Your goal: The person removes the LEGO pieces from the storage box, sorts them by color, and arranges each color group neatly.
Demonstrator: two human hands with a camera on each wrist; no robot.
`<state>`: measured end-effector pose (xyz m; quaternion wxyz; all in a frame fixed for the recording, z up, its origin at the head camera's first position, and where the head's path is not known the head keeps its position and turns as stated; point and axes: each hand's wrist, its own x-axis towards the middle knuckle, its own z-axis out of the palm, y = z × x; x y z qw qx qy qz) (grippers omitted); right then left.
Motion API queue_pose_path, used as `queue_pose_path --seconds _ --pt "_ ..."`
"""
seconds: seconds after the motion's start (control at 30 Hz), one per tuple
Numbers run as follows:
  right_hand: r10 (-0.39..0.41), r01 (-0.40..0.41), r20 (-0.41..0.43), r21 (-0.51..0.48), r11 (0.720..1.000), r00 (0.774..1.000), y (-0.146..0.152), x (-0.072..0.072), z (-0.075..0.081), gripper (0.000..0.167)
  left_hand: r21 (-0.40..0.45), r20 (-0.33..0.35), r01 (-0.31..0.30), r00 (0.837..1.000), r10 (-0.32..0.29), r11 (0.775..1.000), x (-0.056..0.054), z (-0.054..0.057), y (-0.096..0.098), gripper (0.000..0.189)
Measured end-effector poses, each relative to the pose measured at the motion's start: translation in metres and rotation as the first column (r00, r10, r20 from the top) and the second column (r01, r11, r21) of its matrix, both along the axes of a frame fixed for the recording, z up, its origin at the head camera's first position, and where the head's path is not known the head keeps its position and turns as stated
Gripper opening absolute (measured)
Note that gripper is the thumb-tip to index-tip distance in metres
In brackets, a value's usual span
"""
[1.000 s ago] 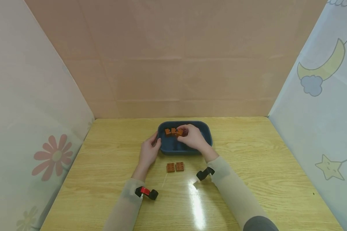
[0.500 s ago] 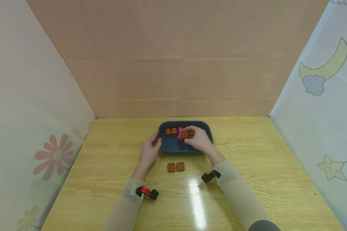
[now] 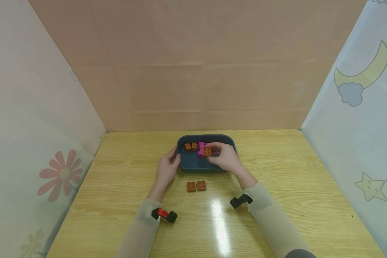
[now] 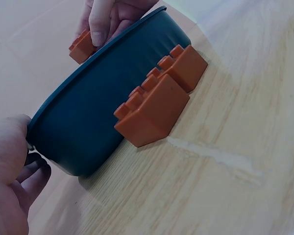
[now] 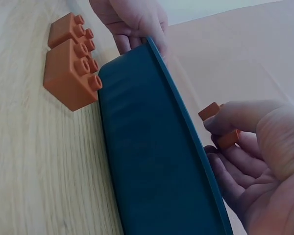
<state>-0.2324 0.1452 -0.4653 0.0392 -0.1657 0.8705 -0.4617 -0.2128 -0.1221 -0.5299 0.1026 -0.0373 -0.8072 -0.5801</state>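
Observation:
A dark blue plastic bin (image 3: 193,170) stands on the table. My left hand (image 3: 166,170) grips its left end, thumb over the rim and fingers outside. Over the bin, my right hand (image 3: 225,158) pinches an orange toy brick (image 3: 207,152) between thumb and fingers, its studs facing up in the head view. Pink bricks (image 3: 201,145) lie just beside and partly behind the held one. Farther left inside the bin are two orange bricks (image 3: 188,147). The right wrist view shows the bin's outer wall (image 5: 147,137), which hides the inside.
Two orange six-stud bricks (image 3: 191,186) sit side by side on the wooden table (image 3: 132,161), in front of the bin. A pale scratch-like mark (image 4: 215,156) runs from them. A beige wall (image 3: 200,82) rises behind, with patterned panels (image 3: 345,143) at both sides.
My right hand has lifted an orange brick and drawn it slightly right and toward me, turning its studs up. Pink bricks have come into sight. My left hand has stayed on the bin.

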Motion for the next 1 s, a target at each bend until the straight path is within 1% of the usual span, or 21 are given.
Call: queue_pose_path --seconds 0.2,0.37,0.5,0.6,0.7,0.87,1.0 --pt "0.004 -0.004 -0.077 0.001 1.0 0.997 0.004 0.007 0.0 0.042 0.013 -0.02 0.008 1.0 -0.008 1.0 0.0 -0.001 0.0 0.046" --pt "0.001 -0.002 -0.09 -0.014 1.0 0.996 0.011 0.014 0.0 0.043 0.023 -0.02 0.015 1.0 -0.014 1.0 0.001 -0.003 -0.001 0.047" --pt "-0.001 -0.002 -0.082 -0.028 1.0 0.997 0.019 0.021 0.002 0.046 0.026 -0.012 0.013 1.0 -0.013 1.0 0.001 -0.002 -0.001 0.047" --pt "0.024 -0.028 -0.075 -0.061 0.998 0.997 0.025 0.024 0.002 0.048 0.021 -0.009 0.01 1.0 -0.01 1.0 0.001 -0.001 -0.001 0.047" --pt "0.054 -0.061 -0.08 -0.08 0.995 0.995 0.029 0.027 0.002 0.046 0.014 -0.017 0.01 1.0 -0.01 1.0 0.001 0.0 -0.002 0.046" --pt "0.088 -0.095 -0.097 -0.063 0.994 0.991 0.035 0.032 0.002 0.04 -0.003 -0.021 0.008 1.0 -0.008 1.0 0.001 -0.001 -0.004 0.046" --pt "0.11 -0.115 -0.112 -0.044 0.992 0.988 0.04 0.036 0.0 0.039 -0.005 -0.022 0.004 1.0 -0.004 1.0 0.001 -0.002 -0.004 0.046"
